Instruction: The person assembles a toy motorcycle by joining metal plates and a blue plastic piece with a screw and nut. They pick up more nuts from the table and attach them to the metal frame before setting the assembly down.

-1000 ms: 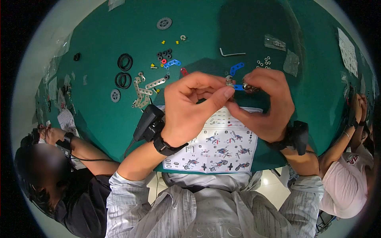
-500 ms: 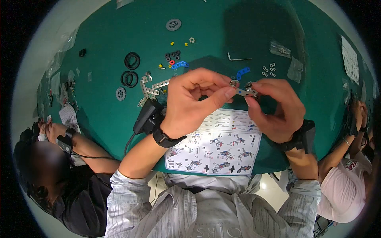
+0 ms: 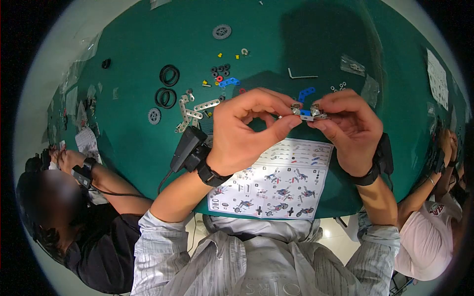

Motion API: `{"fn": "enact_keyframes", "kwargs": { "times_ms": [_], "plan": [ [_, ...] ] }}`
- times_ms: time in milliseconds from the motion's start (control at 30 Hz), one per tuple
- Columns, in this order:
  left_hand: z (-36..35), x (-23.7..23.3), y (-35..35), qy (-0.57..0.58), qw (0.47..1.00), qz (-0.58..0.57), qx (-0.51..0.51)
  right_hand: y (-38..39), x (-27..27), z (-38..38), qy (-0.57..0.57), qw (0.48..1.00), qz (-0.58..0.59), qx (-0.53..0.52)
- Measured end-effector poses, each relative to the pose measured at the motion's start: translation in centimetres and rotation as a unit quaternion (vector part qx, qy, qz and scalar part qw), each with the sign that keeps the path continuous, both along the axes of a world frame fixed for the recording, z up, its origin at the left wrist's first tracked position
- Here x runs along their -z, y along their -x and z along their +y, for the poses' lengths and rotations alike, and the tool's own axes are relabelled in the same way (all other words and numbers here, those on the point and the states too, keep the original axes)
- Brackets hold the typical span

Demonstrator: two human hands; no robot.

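Note:
My left hand (image 3: 244, 130) pinches the left end of a small metal bracket assembly (image 3: 306, 118) between thumb and fingers. Its right end is held between the thumb and fingertips of my right hand (image 3: 356, 133). Shiny fasteners stand up on the assembly near both sets of fingertips, and a bit of blue shows between them. My fingers cover much of the piece. Just beyond it on the table lies a bent blue perforated strip (image 3: 306, 93). Below my hands is a printed instruction sheet (image 3: 276, 190), partly covered by my left hand.
On the green table, left of my hands, are metal perforated strips (image 3: 206, 105), black rubber tires (image 3: 166, 98), a grey wheel (image 3: 154, 116), black rings and another blue strip (image 3: 229, 82). Farther right are a hex key (image 3: 303, 76), nuts (image 3: 339, 87) and plastic bags. People sit at both sides.
The metal assembly has been tilted between my fingertips, so it shows more edge-on. My right fingers have shifted on it and my hands sit a little lower. The view has moved slightly.

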State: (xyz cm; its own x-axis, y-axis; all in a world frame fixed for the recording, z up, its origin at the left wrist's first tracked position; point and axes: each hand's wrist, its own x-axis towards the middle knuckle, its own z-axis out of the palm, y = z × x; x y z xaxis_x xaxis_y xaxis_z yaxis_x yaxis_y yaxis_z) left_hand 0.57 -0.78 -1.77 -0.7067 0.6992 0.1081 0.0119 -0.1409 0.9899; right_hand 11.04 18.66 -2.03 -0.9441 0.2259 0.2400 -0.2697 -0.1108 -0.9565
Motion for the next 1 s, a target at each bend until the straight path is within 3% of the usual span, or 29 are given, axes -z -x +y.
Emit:
{"fn": "enact_keyframes", "kwargs": {
  "times_ms": [333, 433, 533, 633, 733, 1000],
  "plan": [
    [-0.1, -0.2, 0.0, 0.016, 1.0, 0.015, -0.002, 0.0, -0.3, 0.0, -0.081, 0.996, 0.01, 0.025],
    [-0.3, 0.0, 0.4, 0.007, 0.995, 0.1, 0.006, -0.1, -0.7, 0.1, -0.114, 0.993, 0.034, 0.026],
    [-0.5, -1.1, 1.1, -0.032, 0.958, 0.284, 0.014, -0.3, -1.1, 0.6, -0.185, 0.978, 0.094, 0.016],
    [-0.7, -2.4, 1.4, -0.038, 0.928, 0.37, 0.025, -0.8, -1.7, 0.3, -0.22, 0.966, 0.131, 0.019],
    [-0.7, -1.7, 1.2, -0.058, 0.924, 0.377, 0.011, -0.7, -1.5, 0.2, -0.233, 0.957, 0.172, 0.024],
    [-0.7, -2.1, 1.2, -0.021, 0.928, 0.371, 0.018, -0.7, -2.2, 0.7, -0.263, 0.956, 0.126, 0.023]
  ]
}}
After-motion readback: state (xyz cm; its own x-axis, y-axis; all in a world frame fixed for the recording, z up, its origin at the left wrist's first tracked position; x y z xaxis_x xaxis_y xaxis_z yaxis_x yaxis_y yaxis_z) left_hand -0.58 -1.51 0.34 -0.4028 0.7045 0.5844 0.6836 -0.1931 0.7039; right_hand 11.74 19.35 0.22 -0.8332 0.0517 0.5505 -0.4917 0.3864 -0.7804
